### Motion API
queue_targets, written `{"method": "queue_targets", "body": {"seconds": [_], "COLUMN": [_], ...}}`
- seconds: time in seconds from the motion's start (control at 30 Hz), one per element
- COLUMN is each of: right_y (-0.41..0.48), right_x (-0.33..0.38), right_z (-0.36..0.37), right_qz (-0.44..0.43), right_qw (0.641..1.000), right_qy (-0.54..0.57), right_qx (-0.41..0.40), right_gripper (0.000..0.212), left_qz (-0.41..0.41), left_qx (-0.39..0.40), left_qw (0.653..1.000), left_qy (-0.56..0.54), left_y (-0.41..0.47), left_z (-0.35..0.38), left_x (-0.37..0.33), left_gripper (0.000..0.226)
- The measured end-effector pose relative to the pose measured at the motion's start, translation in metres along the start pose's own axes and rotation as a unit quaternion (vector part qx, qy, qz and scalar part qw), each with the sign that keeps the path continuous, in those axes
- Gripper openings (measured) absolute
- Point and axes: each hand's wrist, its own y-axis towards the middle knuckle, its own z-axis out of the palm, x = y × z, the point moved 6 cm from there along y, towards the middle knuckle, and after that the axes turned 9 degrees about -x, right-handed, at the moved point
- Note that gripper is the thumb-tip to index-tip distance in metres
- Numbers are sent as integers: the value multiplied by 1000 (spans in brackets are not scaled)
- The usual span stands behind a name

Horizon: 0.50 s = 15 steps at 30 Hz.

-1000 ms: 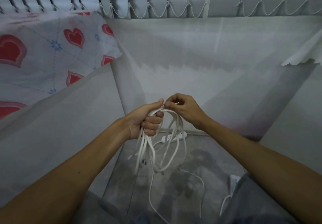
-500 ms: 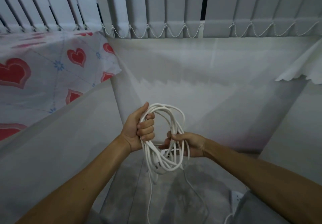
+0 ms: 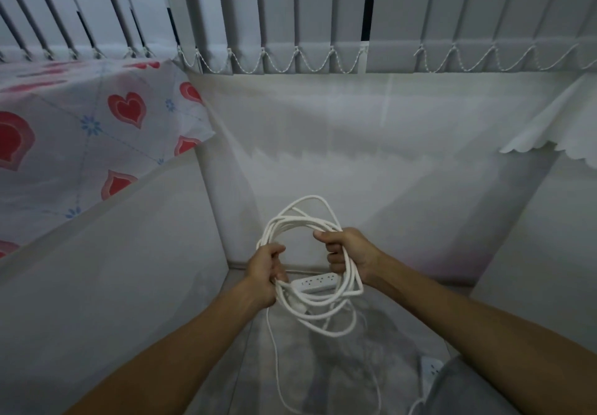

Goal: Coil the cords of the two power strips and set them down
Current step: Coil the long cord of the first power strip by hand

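A white cord is wound into several round loops held up in front of me. My left hand grips the coil's left side. Gripping the right side is my right hand. The white power strip of this cord hangs across the bottom of the coil, sockets facing up. A loose length of cord trails from the coil down to the floor. A second white power strip lies on the floor at the lower right, partly hidden by my knee.
A table with a heart-patterned cloth stands at the left. Another cloth-covered table edge is at the right. White wall panels and vertical blinds close off the back. The grey floor lies between them.
My right hand has moved from the coil's lower middle to its right side. The loops have spread into a wide ring and the power strip has come into view under it.
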Motion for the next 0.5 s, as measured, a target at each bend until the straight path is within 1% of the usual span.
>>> {"method": "queue_targets", "body": {"seconds": [0.1, 0.17, 0.2, 0.23, 0.3, 0.37, 0.4, 0.43, 0.5], "right_y": [-11, -18, -21, -22, -24, -26, -27, -28, -29], "right_x": [5, 7, 8, 8, 8, 6, 5, 5, 4], "right_z": [10, 20, 26, 31, 41, 52, 55, 57, 57], "right_qz": [-8, -16, -20, -22, -10, 17, 31, 41, 49], "right_qw": [1000, 999, 999, 999, 999, 995, 993, 990, 986], "right_qy": [-17, -41, -44, -38, -5, 38, 56, 69, 89], "right_qx": [9, 18, 24, 31, 52, 85, 101, 114, 135], "right_gripper": [23, 13, 13, 17, 25, 28, 30, 29, 26], "left_qz": [-11, -44, -62, -82, -113, -117, -115, -112, -92], "left_qx": [-48, -58, -54, -36, 21, 84, 103, 114, 108], "left_qw": [997, 993, 990, 988, 984, 981, 979, 978, 976], "left_qy": [60, 96, 114, 126, 136, 132, 131, 136, 166], "left_y": [10, 13, 14, 14, 11, 3, 0, -2, 0], "left_z": [-15, -22, -24, -24, -19, -9, -5, -3, -5], "left_x": [22, 35, 40, 45, 57, 63, 64, 64, 62], "left_gripper": [36, 26, 20, 16, 18, 15, 13, 14, 19]}}
